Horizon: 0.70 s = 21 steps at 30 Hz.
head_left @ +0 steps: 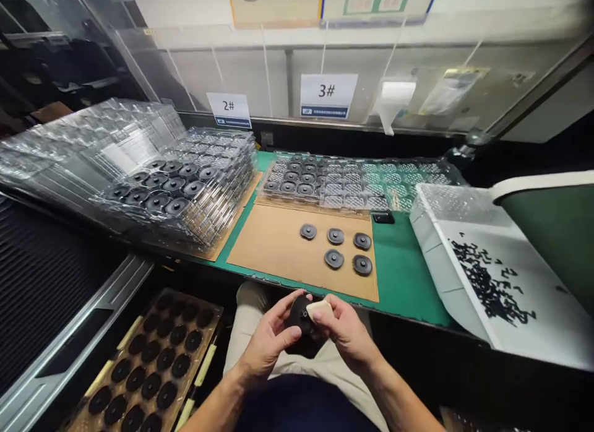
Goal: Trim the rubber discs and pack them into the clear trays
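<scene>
Over the lap, just below the table's front edge, my left hand holds a black round part by its rim, fingers behind it and thumb at its lower edge. My right hand pinches a cream-coloured pad and rests it against the right side of the part's face. Several similar black discs lie in two rows on a brown cardboard sheet in front of the hands.
Stacked clear trays with black discs stand at the left. More trays lie along the back. A white bin with small black pieces is at the right. Another disc-filled tray sits low at the left.
</scene>
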Each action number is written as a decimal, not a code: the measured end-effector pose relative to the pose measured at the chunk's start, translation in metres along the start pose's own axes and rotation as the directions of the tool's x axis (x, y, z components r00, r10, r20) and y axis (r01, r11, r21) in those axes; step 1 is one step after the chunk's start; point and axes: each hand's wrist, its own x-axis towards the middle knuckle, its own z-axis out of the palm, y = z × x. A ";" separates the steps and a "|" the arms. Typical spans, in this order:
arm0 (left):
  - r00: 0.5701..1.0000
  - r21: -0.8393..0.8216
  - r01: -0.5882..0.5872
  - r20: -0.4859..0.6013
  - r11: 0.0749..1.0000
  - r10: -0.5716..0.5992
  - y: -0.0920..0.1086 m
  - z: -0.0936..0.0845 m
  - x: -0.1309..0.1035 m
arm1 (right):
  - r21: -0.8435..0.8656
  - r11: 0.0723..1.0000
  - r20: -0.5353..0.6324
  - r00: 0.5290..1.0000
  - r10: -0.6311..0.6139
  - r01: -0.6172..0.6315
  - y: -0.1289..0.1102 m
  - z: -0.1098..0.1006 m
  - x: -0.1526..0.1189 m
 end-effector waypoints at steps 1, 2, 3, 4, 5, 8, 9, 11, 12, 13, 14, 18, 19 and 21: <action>1.000 0.007 0.005 0.008 1.000 -0.005 -0.001 -0.002 -0.003 | 0.044 0.999 0.020 0.999 0.025 -0.026 -0.001 0.003 -0.002; 1.000 0.012 0.012 0.005 1.000 -0.012 -0.001 -0.003 -0.005 | 0.081 0.996 0.042 0.998 0.045 -0.049 -0.002 0.006 -0.004; 1.000 0.015 0.019 0.002 1.000 -0.019 -0.002 -0.004 -0.007 | 0.111 0.992 0.062 0.996 0.058 -0.064 -0.003 0.008 -0.006; 1.000 0.015 0.025 0.003 1.000 -0.025 -0.002 -0.004 -0.010 | 0.134 0.988 0.081 0.995 0.063 -0.073 -0.004 0.009 -0.008; 1.000 0.018 0.028 0.011 0.999 -0.028 -0.001 -0.005 -0.011 | 0.149 0.986 0.102 0.993 0.063 -0.078 -0.006 0.009 -0.010; 1.000 0.047 0.007 0.019 0.999 -0.008 0.003 -0.004 -0.015 | 0.127 0.989 0.176 0.983 0.053 -0.076 -0.013 0.005 -0.014; 1.000 0.060 -0.010 -0.002 0.998 0.010 0.004 -0.002 -0.016 | 0.083 0.995 0.178 0.983 0.041 -0.056 -0.017 0.004 -0.016; 0.996 0.067 -0.051 -0.069 0.996 0.056 0.006 0.003 -0.017 | -0.094 0.993 0.095 0.993 -0.066 0.075 -0.024 0.001 -0.021; 0.992 0.066 -0.070 -0.104 0.995 0.076 0.007 0.006 -0.017 | -0.219 0.958 0.033 0.983 -0.180 0.183 -0.028 0.001 -0.025; 0.987 0.068 -0.084 -0.132 0.994 0.093 0.008 0.010 -0.018 | -0.349 0.889 -0.004 0.949 -0.316 0.295 -0.031 0.001 -0.030; 0.983 0.075 -0.098 -0.151 0.992 0.108 0.009 0.014 -0.019 | -0.460 0.796 0.003 0.897 -0.442 0.394 -0.034 0.002 -0.035; 0.971 0.109 -0.123 -0.191 0.986 0.143 0.012 0.028 -0.027 | -0.611 0.524 0.255 0.774 -0.579 0.593 -0.041 0.006 -0.056; 0.971 0.105 -0.121 -0.196 0.987 0.140 0.013 0.030 -0.029 | -0.639 0.486 0.280 0.769 -0.575 0.596 -0.042 0.006 -0.060; 0.971 0.088 -0.108 -0.206 0.990 0.124 0.014 0.034 -0.033 | -0.698 0.429 0.269 0.765 -0.586 0.574 -0.044 0.007 -0.065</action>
